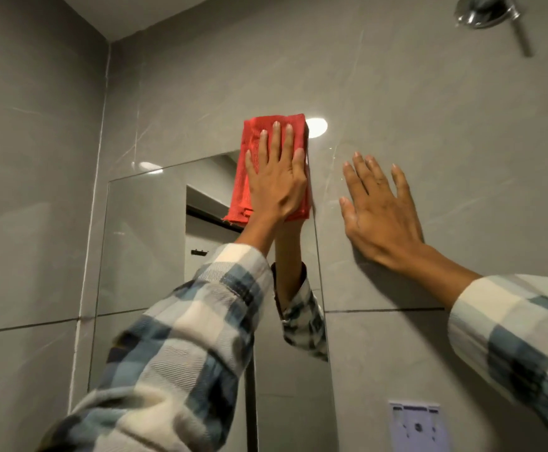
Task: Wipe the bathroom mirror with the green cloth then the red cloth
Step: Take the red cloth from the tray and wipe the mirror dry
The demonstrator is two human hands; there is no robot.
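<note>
At the left wall: grey tiles [31,190] run up to the corner, with a pale grout line down the joint.
Mirror: the mirror [142,243] is fixed flat on the back wall, frameless, its top right corner hidden under the cloth.
Left sleeve: a plaid sleeve [181,347] in blue, white and dark checks reaches up from below.
Red cloth: the red cloth [259,132] is folded into a tall pad and lies over the mirror's top right corner, its upper part on the tile above.
Left hand: the left hand [277,181] presses flat on the cloth, fingers spread and straight, not curled around it.
Reflection: a forearm and cuff show in the glass just below that hand.
Right hand: the right hand [380,213] rests open and empty, palm flat on the tile right of the mirror.
Shower head: a chrome shower head [484,13] hangs at top right.
Wall plate: a pale wall plate [417,425] sits low on the right.
</note>
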